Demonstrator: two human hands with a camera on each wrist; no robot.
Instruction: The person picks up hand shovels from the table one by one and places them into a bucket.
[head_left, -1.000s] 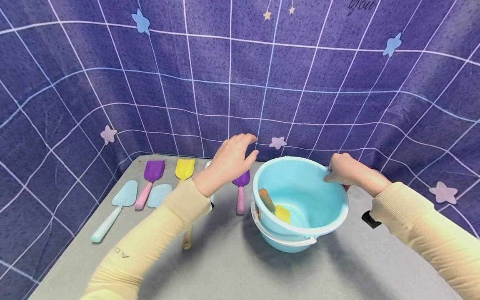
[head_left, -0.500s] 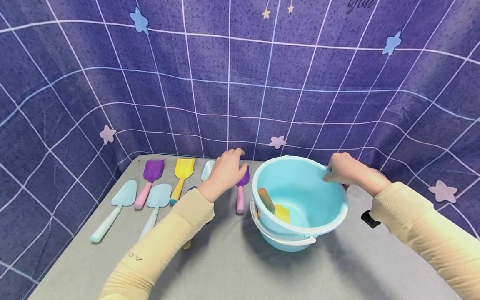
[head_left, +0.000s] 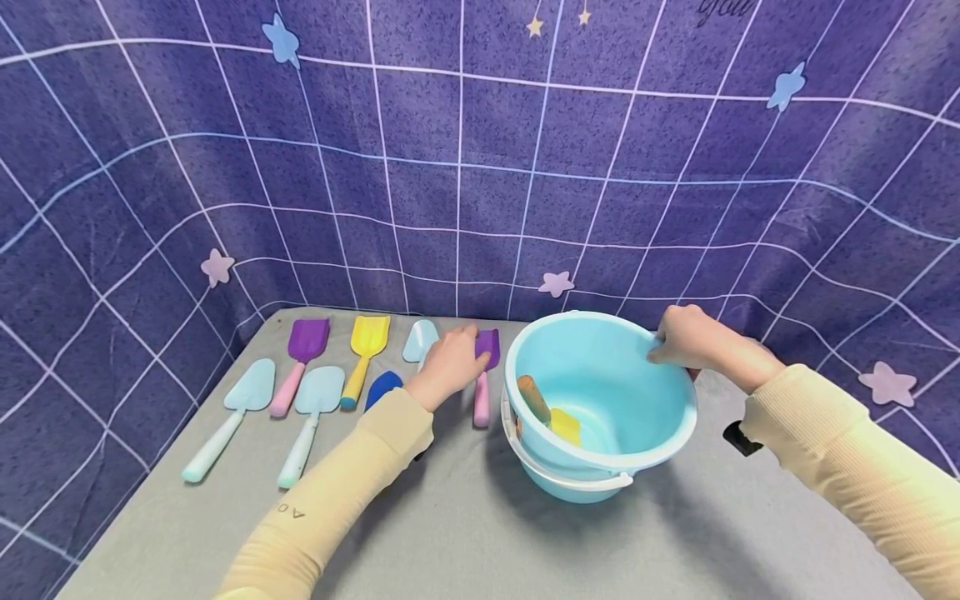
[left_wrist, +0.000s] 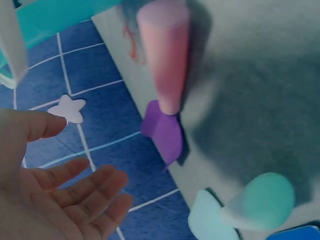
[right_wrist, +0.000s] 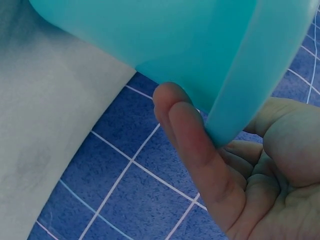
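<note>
My right hand grips the rim of a light blue bucket, thumb inside and fingers against the outer wall. The bucket leans, its mouth facing up and toward me. A tool with a brown handle lies inside, along with a yellow piece. Low over the table, my left hand has its fingers loosely spread and holds nothing. Beside its fingertips lies a purple shovel with a pink handle. A small pale blue trowel sits left of that hand, its handle partly hidden.
On the left of the grey table lie a pale blue trowel, another purple shovel, a rounded pale blue shovel and a yellow shovel. My left sleeve partly covers a dark blue shovel. A purple curtain stands behind.
My left hand has come down and slightly toward me, to beside the purple shovel, uncovering tools on the left. The right hand and bucket have stayed put.
</note>
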